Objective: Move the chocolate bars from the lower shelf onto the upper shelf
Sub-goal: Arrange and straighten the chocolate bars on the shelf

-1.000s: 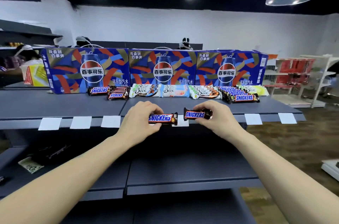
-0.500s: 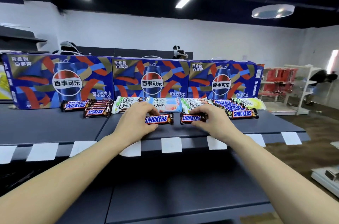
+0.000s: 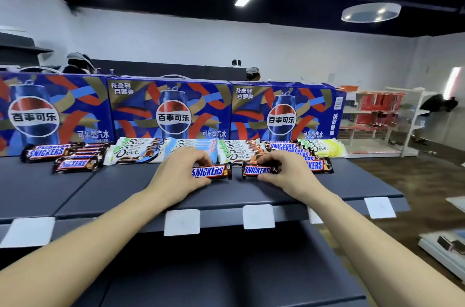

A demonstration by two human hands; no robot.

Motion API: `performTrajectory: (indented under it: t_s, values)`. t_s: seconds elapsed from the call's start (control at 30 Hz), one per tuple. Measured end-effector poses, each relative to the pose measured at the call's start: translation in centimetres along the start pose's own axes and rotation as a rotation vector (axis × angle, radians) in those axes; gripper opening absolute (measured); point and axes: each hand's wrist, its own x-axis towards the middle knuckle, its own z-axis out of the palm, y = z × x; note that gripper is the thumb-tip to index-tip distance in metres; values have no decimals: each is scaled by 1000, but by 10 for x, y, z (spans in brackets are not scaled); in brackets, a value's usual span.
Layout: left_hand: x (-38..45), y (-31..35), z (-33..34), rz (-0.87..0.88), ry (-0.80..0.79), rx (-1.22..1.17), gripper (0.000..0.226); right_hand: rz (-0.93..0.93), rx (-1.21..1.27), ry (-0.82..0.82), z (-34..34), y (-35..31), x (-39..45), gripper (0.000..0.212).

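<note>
My left hand [image 3: 178, 172] grips a brown Snickers bar [image 3: 212, 172] by its left end, low over the grey upper shelf [image 3: 120, 187]. My right hand [image 3: 286, 172] holds a second Snickers bar [image 3: 256, 170] by its right end, just right of the first. Both bars lie flat, close to or on the shelf surface. Behind them runs a row of Dove bars [image 3: 137, 152] and Snickers piles at left [image 3: 63, 157] and right [image 3: 318, 164]. The lower shelf [image 3: 226, 269] below shows bare dark surface.
Three blue Pepsi gift boxes [image 3: 173, 109] stand along the back of the upper shelf. White price tags [image 3: 258, 216] hang on its front edge. A white rack with red goods [image 3: 377, 115] stands at the right. People move in the background.
Both hands carried their Snickers bars up from the shelf's front edge and forward over the upper shelf, toward the row of bars. The camera view has risen and moved closer.
</note>
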Motion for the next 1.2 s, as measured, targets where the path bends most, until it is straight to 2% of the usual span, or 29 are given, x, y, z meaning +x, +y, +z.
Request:
performTrajectory:
  t_s: [0.27,0.57,0.73,0.97,1.2]
  values:
    - [12,36,34,-38,30,23,28,-35,-8,-38,-22,40,7,33]
    - [6,24,24,-133,47,49,25,-99,-6,-40,-4,31,26,31]
    - [14,30,29,-81,34,22,24,-60,43,24,-11,30,30,30]
    - [34,79,70,23,3,-40,25,-14,10,75,-50,62,14,28]
    - [47,111,101,5,10,-98,33,-19,8,116,-80,98,2,30]
